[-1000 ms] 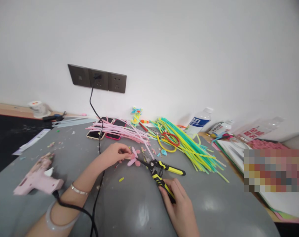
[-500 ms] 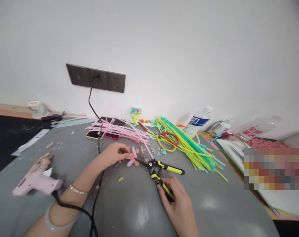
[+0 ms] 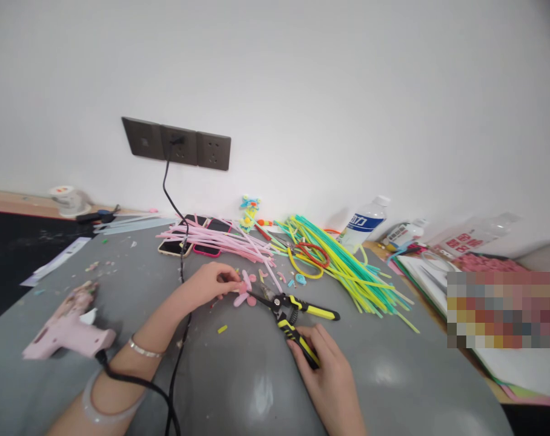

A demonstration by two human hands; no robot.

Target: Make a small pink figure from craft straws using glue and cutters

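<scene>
Between the pinched fingers of my left hand (image 3: 214, 284) is a small pink pipe-cleaner flower (image 3: 244, 289), with rounded loops spreading from its middle. My right hand (image 3: 327, 369) is closed around the lower handle of the black-and-yellow pliers (image 3: 297, 339). Their other handle stands apart, with a spring between the two. The thin black jaws reach left to the flower; whether they grip it I cannot make out. A short yellow-green piece (image 3: 222, 329) lies below the flower on the grey table (image 3: 229, 387).
A pink glue gun (image 3: 68, 333) lies at left, its black cord passing under my left forearm. Behind are pink pipe cleaners (image 3: 220, 242) over several phones, green and yellow pipe cleaners (image 3: 347, 266), scissors (image 3: 309, 257) and a bottle (image 3: 363, 223). Papers (image 3: 506, 363) lie at right.
Almost nothing differs. My right hand has shifted very slightly on the pliers' handle; my left hand and the pink flower stay in place.
</scene>
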